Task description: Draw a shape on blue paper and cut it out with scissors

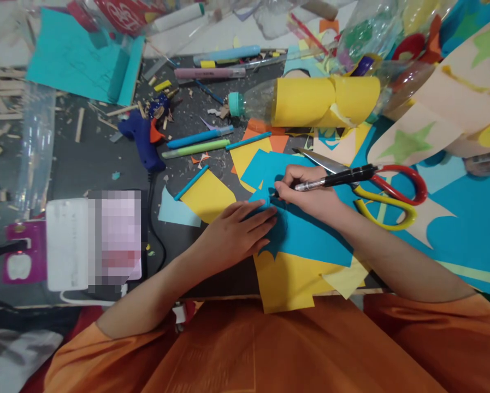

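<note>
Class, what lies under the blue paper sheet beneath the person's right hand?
Yellow paper sticks out from under the near edge of the blue sheet. How far it runs underneath, and anything else there, cannot be seen: the sheet covers it.

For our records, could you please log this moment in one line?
right hand: holds black-and-silver pen | left hand: rests on flat blue paper

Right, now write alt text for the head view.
A person's right hand holds a black pen over blue paper, where the left hand rests. Scissors with red and yellow handles lie by the right forearm; farther back lie a yellow-wrapped bottle and a blue glue gun.
</note>
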{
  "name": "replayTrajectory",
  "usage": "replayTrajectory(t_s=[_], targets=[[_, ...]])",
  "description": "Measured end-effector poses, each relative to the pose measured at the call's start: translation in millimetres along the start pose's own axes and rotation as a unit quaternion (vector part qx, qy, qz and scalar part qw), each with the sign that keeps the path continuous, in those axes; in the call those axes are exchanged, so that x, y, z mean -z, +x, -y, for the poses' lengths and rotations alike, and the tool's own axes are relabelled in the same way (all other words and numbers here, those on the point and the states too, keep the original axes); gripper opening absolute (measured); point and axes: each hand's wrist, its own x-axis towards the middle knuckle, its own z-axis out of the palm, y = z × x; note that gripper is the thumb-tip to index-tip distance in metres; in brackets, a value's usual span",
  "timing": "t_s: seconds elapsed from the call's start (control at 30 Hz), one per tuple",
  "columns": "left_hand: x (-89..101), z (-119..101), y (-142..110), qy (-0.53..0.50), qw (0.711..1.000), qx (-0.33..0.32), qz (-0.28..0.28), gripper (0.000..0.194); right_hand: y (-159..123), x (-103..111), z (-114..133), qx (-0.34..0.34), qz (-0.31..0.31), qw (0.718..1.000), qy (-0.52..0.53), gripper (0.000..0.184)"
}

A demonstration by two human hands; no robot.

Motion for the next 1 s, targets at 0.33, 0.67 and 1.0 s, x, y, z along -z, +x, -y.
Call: replayTrajectory(t_s=[0.33, 0.67, 1.0], targets=[[0.2, -0.6, 0.4, 0.009, 1.000, -0.001, 0.000, 0.032, 0.8, 2.1, -1.2, 0.005, 0.025, 1.000, 0.016, 0.030], [-0.2, -0.1, 0.4, 0.009, 1.000, 0.003, 0.011, 0.033, 0.7, 2.6, -1.9, -0.010, 0.057, 0.998, 0.016, 0.030], [-0.9, -0.3, 0.6, 0.011, 1.000, 0.000, -0.001, 0.032, 1.4, 0.8, -3.5, 0.008, 0.019, 0.999, 0.029, 0.032]])
